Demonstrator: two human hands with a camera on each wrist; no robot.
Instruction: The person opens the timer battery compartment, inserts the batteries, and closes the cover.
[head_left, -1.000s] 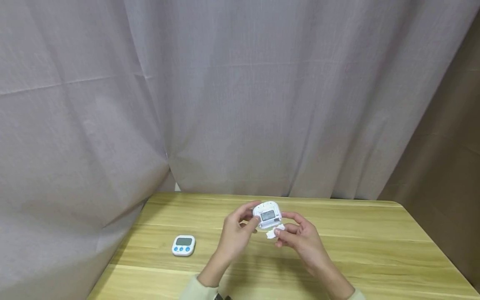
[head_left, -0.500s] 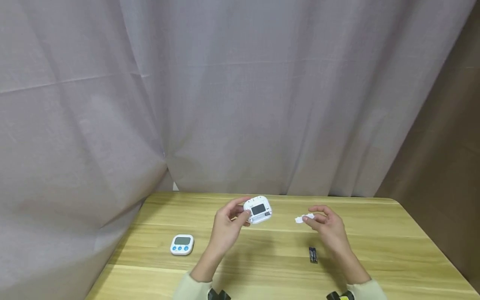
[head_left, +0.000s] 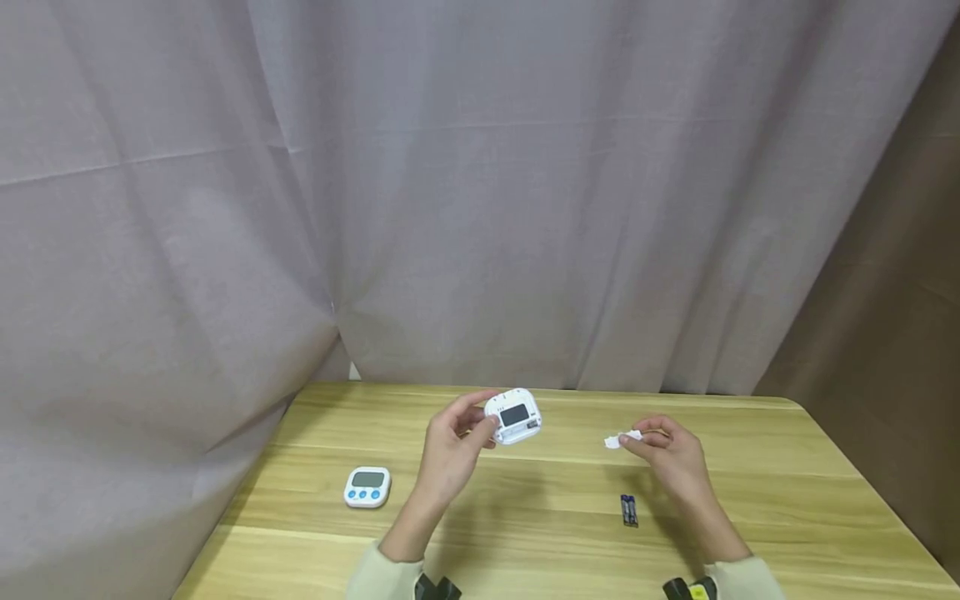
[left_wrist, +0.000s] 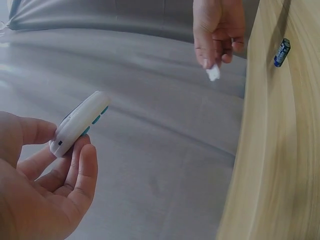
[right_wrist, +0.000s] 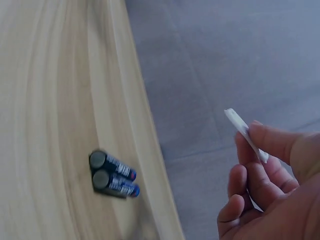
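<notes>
My left hand grips a white digital timer by its left side, above the table. The timer's back faces me, with a dark rectangular panel and an uncovered battery slot along its lower edge. In the left wrist view, blue buttons show along the far face of the timer. My right hand pinches a small white battery cover between thumb and fingers, apart from the timer. Two dark blue batteries lie side by side on the table below the right hand; both show in the right wrist view.
A second white timer with a grey screen and blue buttons lies face up at the left of the wooden table. A grey curtain hangs behind the table and along its left side.
The right hand has moved away to the right from the timer with the battery cover. The left hand has shifted slightly left and up with the timer. The batteries have come into sight.
</notes>
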